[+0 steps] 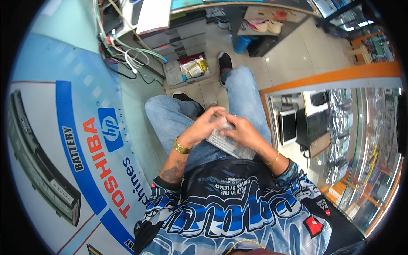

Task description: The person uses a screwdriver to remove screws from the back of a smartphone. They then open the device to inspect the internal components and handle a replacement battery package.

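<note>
A flat, silvery-grey piece with rows of small raised squares lies slanted over my lap; whether it is bubble wrap or a keyboard I cannot tell. My left hand bends over its upper left end, fingers curled in to meet the other hand. Across the upper right side my right hand grips the piece, its thumb on top. Between the fingertips is a small pale, blurred bit, perhaps part of the same piece. The fingers partly hide that end.
Ahead stands a grey drawer unit, its low drawer pulled out with packets inside. Loose cables hang at the left beside a printed wall banner. To the right is a glass display case with an orange edge.
</note>
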### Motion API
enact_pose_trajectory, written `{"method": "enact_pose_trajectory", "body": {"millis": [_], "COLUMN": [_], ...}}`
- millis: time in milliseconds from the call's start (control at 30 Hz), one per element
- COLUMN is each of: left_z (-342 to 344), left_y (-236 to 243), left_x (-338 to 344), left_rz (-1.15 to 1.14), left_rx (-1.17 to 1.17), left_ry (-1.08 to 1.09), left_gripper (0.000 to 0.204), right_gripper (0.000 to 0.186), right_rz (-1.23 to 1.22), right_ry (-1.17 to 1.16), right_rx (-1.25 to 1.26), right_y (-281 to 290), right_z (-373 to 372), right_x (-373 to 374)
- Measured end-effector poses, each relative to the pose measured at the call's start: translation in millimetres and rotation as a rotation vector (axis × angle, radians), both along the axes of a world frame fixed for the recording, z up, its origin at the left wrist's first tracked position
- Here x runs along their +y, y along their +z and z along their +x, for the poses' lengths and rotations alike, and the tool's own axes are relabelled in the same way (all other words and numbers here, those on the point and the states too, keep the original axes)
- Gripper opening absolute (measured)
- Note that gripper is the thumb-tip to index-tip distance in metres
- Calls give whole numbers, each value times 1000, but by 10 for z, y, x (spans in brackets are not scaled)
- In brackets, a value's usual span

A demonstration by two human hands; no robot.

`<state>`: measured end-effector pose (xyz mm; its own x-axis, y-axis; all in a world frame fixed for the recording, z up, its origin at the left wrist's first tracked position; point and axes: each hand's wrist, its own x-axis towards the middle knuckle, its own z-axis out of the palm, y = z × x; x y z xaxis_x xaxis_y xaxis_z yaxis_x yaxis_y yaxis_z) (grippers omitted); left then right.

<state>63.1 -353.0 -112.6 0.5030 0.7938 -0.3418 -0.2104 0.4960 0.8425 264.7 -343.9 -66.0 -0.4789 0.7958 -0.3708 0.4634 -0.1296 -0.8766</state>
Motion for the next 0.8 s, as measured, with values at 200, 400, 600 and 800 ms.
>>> {"method": "enact_pose_trajectory", "body": {"millis": [200,400,600,800], "left_z": [-112,-46,-161,-296], "left_y": [115,217,528,763], "left_x": [8,142,375,490], "left_rz": [123,94,288,603], "left_rx": [128,35,344,550], "left_ry": [5,24,-224,274], "left_gripper": [52,49,65,32], "right_gripper": [72,28,24,21], "right_rz": [-216,-389,-365,-346], "right_ry": [108,-94,-217,-509], "right_rx": [-20,281,399,723], "right_y": [33,2,-163,-178], "right_z": [468,317,41,-116], "right_x": [-28,-32,35,185]}}
